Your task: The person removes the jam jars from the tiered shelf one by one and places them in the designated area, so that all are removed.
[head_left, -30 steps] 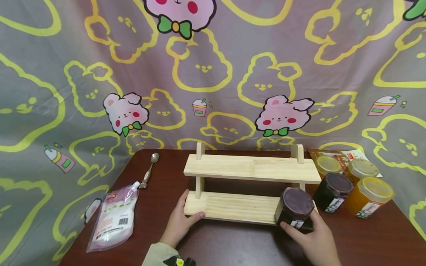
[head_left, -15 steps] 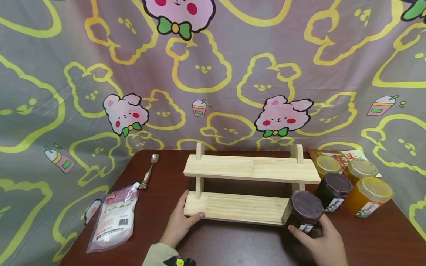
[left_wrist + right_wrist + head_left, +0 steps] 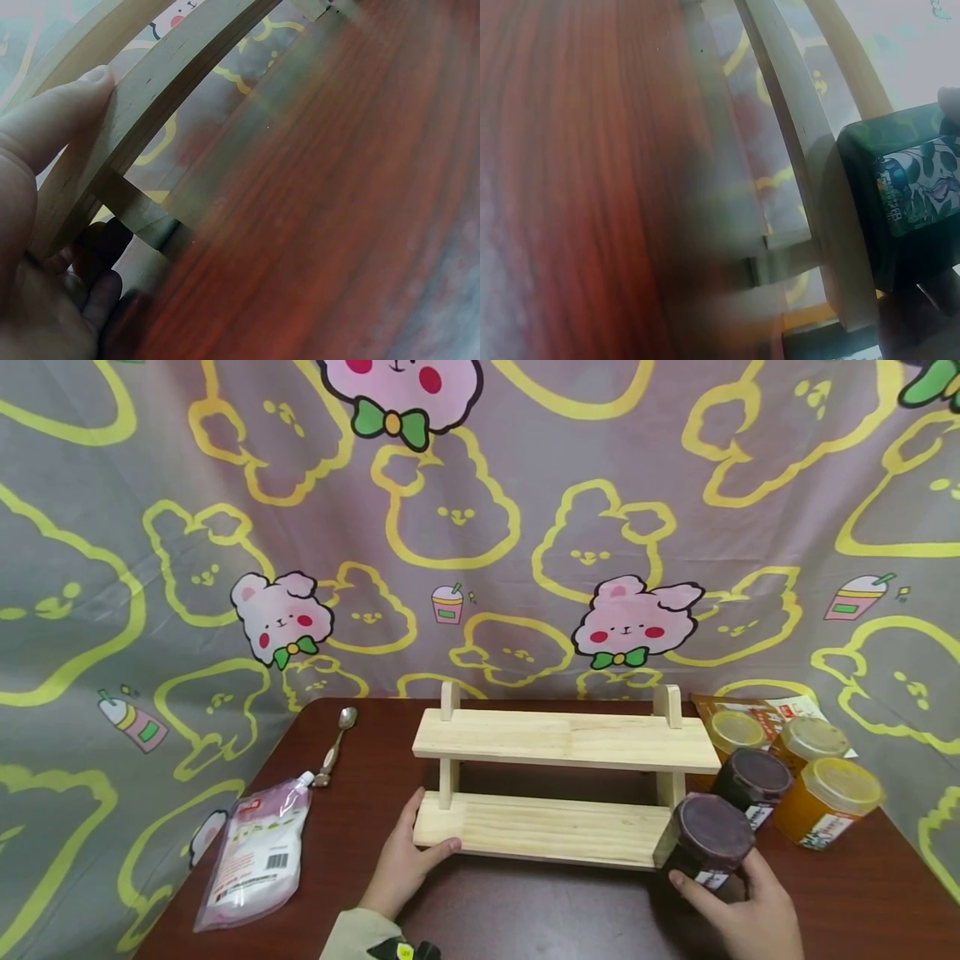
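Observation:
A two-tier pale wooden shelf (image 3: 540, 828) stands on the dark table. My left hand (image 3: 405, 864) grips the left end of its lower board. In the left wrist view the thumb (image 3: 71, 109) lies against the board (image 3: 161, 94), with other fingers curled beneath. My right hand (image 3: 757, 906) holds a dark jam jar (image 3: 705, 847) with a purplish lid at the lower board's right end, thumb across its front. The jar's leafy label (image 3: 926, 184) shows in the right wrist view, its glass right against the board's edge (image 3: 832, 225).
Right of the shelf stand another dark jar (image 3: 752, 781) and several amber jars, one with a yellow lid (image 3: 843, 785). Packets (image 3: 772, 714) lie behind them. On the left are a spouted pouch (image 3: 258, 852) and a metal spoon (image 3: 336, 750). A patterned cloth (image 3: 517, 527) hangs behind.
My right hand has slid the dark jar to the right along the shelf's lower board, toward its right end. The left hand has kept its hold on the shelf.

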Action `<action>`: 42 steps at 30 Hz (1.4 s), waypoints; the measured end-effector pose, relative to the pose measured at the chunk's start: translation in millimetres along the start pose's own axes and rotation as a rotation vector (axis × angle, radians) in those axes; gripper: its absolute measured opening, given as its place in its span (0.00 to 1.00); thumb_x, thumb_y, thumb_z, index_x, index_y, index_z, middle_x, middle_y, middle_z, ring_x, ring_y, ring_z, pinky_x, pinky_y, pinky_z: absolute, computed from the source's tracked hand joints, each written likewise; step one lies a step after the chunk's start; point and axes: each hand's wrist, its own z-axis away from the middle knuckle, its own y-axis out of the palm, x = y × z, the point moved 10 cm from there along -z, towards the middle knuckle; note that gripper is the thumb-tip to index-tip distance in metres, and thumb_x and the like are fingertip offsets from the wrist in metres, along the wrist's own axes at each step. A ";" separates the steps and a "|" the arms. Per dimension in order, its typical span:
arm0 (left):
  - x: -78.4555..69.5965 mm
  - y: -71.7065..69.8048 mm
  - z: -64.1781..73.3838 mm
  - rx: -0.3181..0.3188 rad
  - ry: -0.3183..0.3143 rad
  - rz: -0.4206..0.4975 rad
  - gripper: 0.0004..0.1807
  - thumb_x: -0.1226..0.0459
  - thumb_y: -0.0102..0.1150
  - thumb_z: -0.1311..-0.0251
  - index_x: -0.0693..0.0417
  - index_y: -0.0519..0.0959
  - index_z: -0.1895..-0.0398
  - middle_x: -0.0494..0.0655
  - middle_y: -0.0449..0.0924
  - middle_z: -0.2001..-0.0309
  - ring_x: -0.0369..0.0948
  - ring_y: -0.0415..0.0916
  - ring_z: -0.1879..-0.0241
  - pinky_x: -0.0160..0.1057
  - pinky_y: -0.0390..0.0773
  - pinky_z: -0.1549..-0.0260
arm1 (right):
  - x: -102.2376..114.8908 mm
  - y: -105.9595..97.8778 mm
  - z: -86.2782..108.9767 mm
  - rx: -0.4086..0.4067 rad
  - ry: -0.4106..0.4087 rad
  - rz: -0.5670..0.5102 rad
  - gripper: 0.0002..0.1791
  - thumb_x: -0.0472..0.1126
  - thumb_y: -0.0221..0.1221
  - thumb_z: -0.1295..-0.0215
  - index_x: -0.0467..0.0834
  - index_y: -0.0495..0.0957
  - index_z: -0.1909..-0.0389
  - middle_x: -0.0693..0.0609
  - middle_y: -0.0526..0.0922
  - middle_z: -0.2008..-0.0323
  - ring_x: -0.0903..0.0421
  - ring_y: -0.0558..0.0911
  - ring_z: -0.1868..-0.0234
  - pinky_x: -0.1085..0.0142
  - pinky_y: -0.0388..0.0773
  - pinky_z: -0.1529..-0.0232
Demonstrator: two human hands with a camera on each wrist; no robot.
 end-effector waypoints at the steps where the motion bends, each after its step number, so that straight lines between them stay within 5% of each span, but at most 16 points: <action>1: 0.0 -0.1 0.3 0.000 0.000 0.000 0.59 0.53 0.80 0.53 0.58 0.54 0.22 0.62 0.61 0.27 0.58 0.59 0.28 0.61 0.58 0.31 | -1.3 -0.7 0.0 -0.002 0.006 0.005 0.42 0.36 0.82 0.61 0.44 0.77 0.40 0.77 0.74 0.53 0.81 0.72 0.54 0.88 0.65 0.55; 26: 0.4 0.1 0.8 -0.004 0.005 0.000 0.59 0.54 0.80 0.52 0.58 0.54 0.22 0.62 0.62 0.27 0.57 0.59 0.28 0.61 0.58 0.31 | -35.6 -36.4 -2.5 -0.097 0.127 0.030 0.39 0.33 0.82 0.64 0.39 0.79 0.45 0.82 0.73 0.68 0.82 0.73 0.68 0.85 0.69 0.67; 42: 0.9 -0.2 0.2 -0.001 0.004 -0.004 0.59 0.52 0.79 0.52 0.57 0.54 0.21 0.62 0.61 0.26 0.57 0.58 0.28 0.61 0.57 0.30 | -54.5 -54.0 -5.4 -0.142 0.210 0.091 0.39 0.37 0.83 0.63 0.38 0.79 0.45 0.85 0.67 0.70 0.87 0.66 0.66 0.86 0.62 0.64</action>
